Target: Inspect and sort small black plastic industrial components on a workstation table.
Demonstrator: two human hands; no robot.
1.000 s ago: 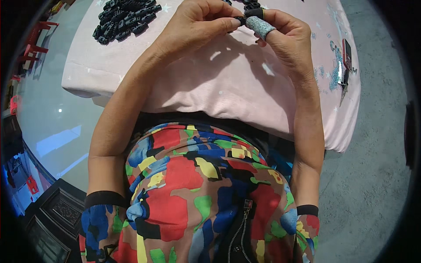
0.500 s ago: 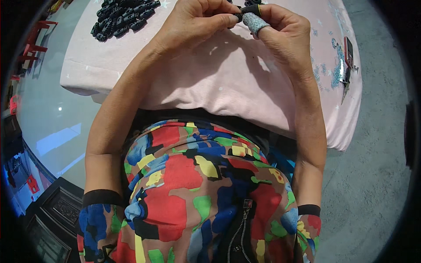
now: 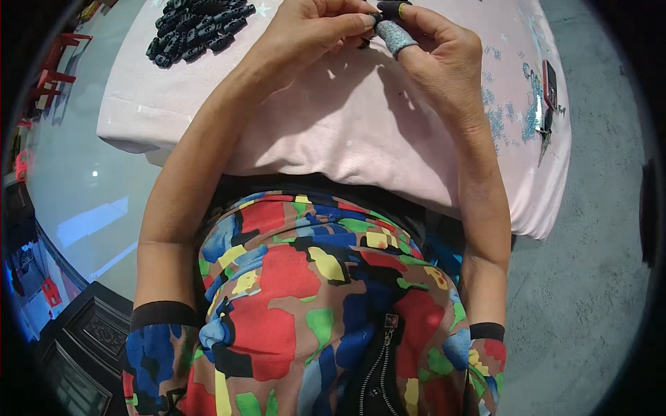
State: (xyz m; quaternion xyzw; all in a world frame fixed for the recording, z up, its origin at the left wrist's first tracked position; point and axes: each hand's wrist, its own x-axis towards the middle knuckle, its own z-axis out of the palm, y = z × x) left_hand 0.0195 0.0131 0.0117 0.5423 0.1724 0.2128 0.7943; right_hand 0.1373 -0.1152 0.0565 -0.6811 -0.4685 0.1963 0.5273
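Note:
My left hand (image 3: 312, 35) is closed near the top edge, thumb and fingers pinching a small black piece (image 3: 377, 19). Its exact kind is hidden by the fingers. My right hand (image 3: 444, 55) meets it there, also closed on the piece. A grey knitted cover sits on the right thumb, and a black cover with a yellow rim on a right finger. A dark bit shows just under the left fingertips. Left of my left hand, a heap of small black ridged pieces with holes (image 3: 194, 31) lies on the pink cloth.
The pink cloth (image 3: 319, 145) drapes over the table before me. Near its right edge lie a flat red-edged dark object (image 3: 550, 83) and a pointed tool (image 3: 545, 135). Red stools (image 3: 59, 66) stand on the floor at left; a dark carved panel (image 3: 90, 340) is at lower left.
My right hand has shifted slightly left and its thumb has turned against the black piece. Both hands keep their pinch, and a dark bit now shows below the left fingertips.

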